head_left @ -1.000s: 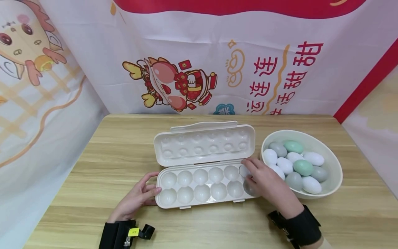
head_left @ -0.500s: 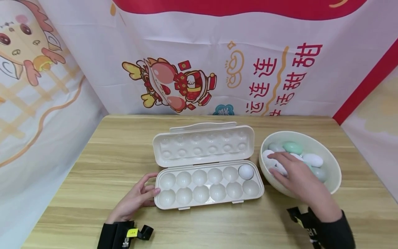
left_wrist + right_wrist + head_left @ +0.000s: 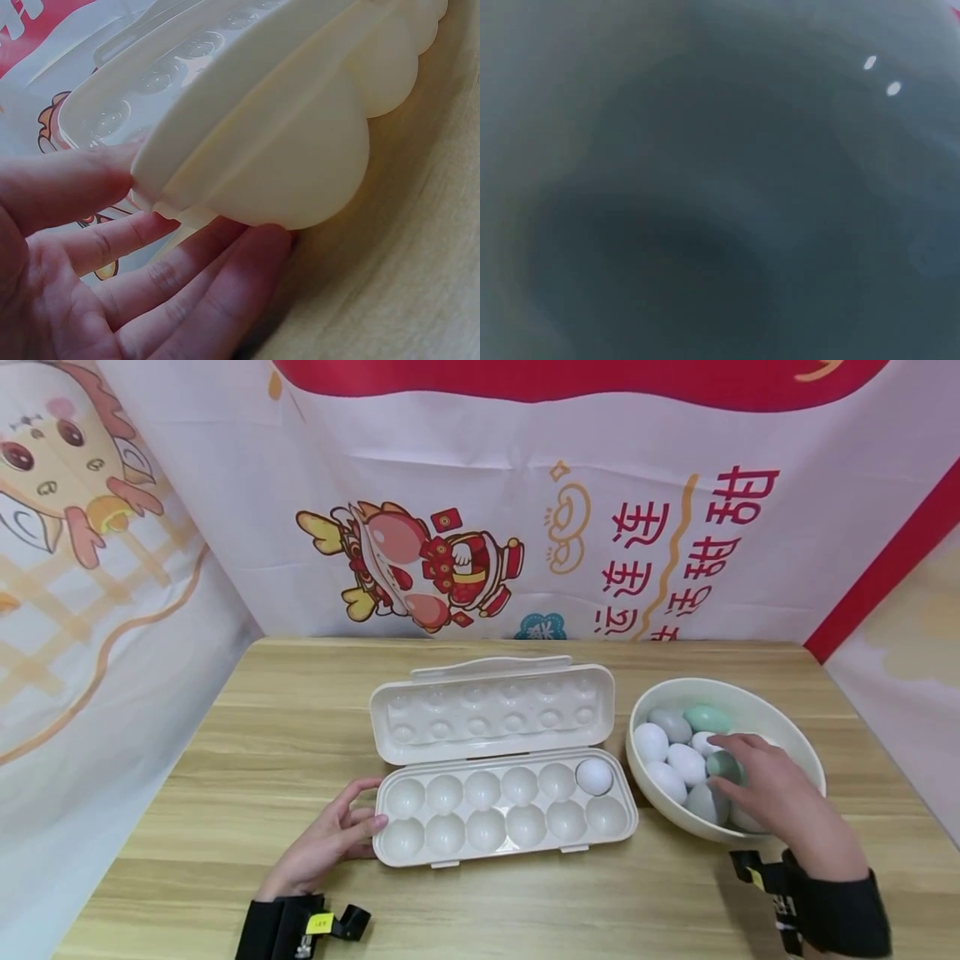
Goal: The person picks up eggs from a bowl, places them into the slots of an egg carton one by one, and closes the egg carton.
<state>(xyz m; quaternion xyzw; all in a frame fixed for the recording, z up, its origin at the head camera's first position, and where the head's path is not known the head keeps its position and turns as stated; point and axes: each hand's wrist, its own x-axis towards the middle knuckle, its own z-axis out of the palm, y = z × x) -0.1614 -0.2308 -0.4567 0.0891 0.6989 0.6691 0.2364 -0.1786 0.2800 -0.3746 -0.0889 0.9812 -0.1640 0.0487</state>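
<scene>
Across the desk (image 3: 525,906), an open egg carton (image 3: 501,802) lies centrally with a bowl (image 3: 782,727) at its three o'clock, the left hand (image 3: 330,839) pinching the carton's nine-o'clock end, the right hand (image 3: 783,789) curved over a green egg (image 3: 723,767), grip unclear, which a loose hold could let slip.

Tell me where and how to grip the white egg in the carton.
Probably best from above: pinch opposite sides of the white egg's exposed, rounded top. The egg carton's cup encloses its lower part, while the open lid leaves the top uncovered.
</scene>
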